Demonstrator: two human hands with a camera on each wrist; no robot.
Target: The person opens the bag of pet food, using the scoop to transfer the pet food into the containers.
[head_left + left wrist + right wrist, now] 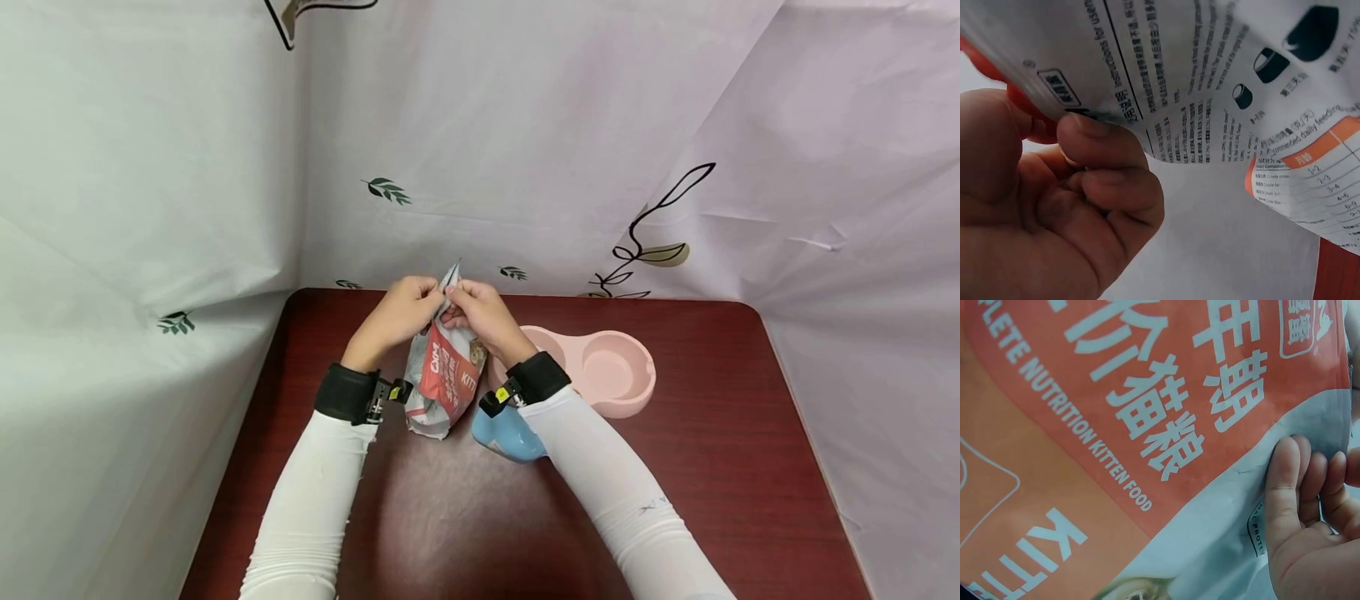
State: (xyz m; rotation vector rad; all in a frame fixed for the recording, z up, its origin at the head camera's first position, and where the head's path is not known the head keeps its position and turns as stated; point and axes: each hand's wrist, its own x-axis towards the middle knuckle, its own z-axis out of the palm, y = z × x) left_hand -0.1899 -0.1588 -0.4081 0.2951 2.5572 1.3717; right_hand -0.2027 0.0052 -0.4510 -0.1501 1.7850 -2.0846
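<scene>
A bag of kitten food, grey with a red and orange front, stands near the back of the table in the head view. My left hand pinches its top edge from the left, and my right hand pinches the same edge from the right, close beside it. In the left wrist view, curled fingers grip the printed back of the bag. The right wrist view has the thumb pressed on the front of the bag.
A pink double bowl stands to the right of the bag, partly behind my right wrist. Under the right forearm lies a blue rounded object, partly hidden. The dark red table meets white patterned cloth at the back and sides.
</scene>
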